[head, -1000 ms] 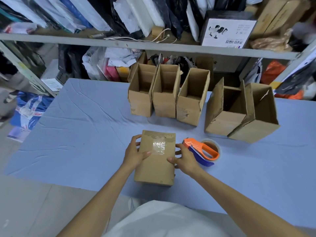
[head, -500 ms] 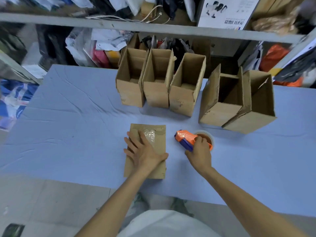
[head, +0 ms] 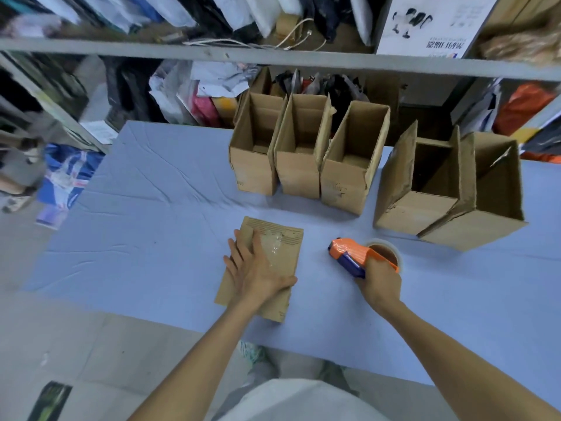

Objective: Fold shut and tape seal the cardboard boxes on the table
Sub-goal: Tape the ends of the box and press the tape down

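At the centre of the frame the left hand (head: 258, 268) lies flat, fingers straight, pressing the closed box (head: 290, 253) onto the blue table (head: 151, 238); just to its right, the right hand (head: 379, 281) grips the orange tape dispenser (head: 349, 253). Hold the flaps level, set the dispenser at the far end of the seam, and draw the tape toward the body in one straight pull. Five open boxes (head: 299, 177) stand in the upper right of the frame.

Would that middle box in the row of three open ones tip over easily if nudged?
Probably. The middle box stands tall on a narrow base and looks empty, so likely light. The left box and right box crowd its sides, perhaps bracing it sideways.
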`<control>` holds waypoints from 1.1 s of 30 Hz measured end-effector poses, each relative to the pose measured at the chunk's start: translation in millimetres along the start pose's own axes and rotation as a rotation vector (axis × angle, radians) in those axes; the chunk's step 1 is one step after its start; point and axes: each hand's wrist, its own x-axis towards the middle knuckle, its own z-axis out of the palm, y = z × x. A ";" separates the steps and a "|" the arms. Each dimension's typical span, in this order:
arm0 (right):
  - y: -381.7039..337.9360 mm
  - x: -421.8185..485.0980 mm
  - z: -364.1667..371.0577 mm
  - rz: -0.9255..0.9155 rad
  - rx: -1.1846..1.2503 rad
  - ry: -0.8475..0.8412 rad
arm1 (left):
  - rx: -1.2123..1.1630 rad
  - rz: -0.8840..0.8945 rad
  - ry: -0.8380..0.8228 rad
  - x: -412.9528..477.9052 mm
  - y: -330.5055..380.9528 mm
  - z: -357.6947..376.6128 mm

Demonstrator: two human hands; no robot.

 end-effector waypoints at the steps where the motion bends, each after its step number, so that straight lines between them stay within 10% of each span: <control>1: 1.7 -3.2 -2.5 -0.023 0.043 0.034 | -0.006 -0.004 -0.007 0.4 1.3 -1.9; 15: -39.3 -22.4 -83.7 -0.706 0.147 0.540 | -0.296 0.911 0.249 -41.9 33.7 -75.2; 33: -41.8 -14.1 -92.8 -0.728 0.304 0.353 | -0.416 0.797 0.114 -10.1 46.5 -92.3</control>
